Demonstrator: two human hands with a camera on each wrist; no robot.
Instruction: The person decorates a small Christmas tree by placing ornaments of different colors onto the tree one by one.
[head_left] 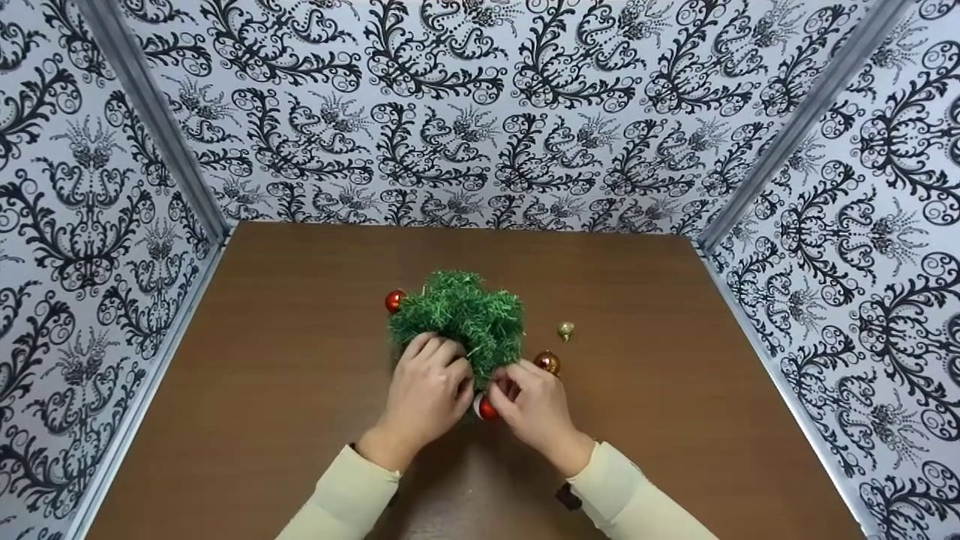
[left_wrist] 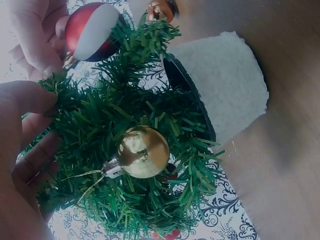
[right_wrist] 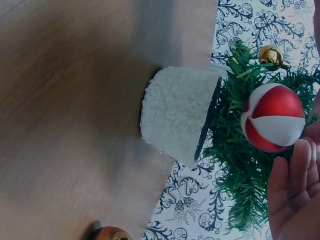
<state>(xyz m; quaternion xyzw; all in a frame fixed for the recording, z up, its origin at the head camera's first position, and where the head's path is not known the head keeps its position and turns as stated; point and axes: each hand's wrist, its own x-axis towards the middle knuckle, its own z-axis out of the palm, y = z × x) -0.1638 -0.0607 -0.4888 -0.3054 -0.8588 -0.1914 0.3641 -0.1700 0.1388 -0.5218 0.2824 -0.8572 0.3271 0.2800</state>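
Note:
A small green artificial Christmas tree stands on the table in a fuzzy white pot. My left hand is at the tree's near left side; in the left wrist view its thumb and fingers pinch a branch tip. Lower on the right, my right hand pinches the top of a red-and-white ball ornament beside a branch. Whether its loop is round the branch, I cannot tell. A shiny gold ball ornament with a string loop hangs among the branches. Another red ornament shows at the tree's far left.
On the brown table, right of the tree, lie a copper-coloured ball ornament close by my right hand and a small gold ornament farther back. Patterned black-and-white walls enclose the table on the back and both sides.

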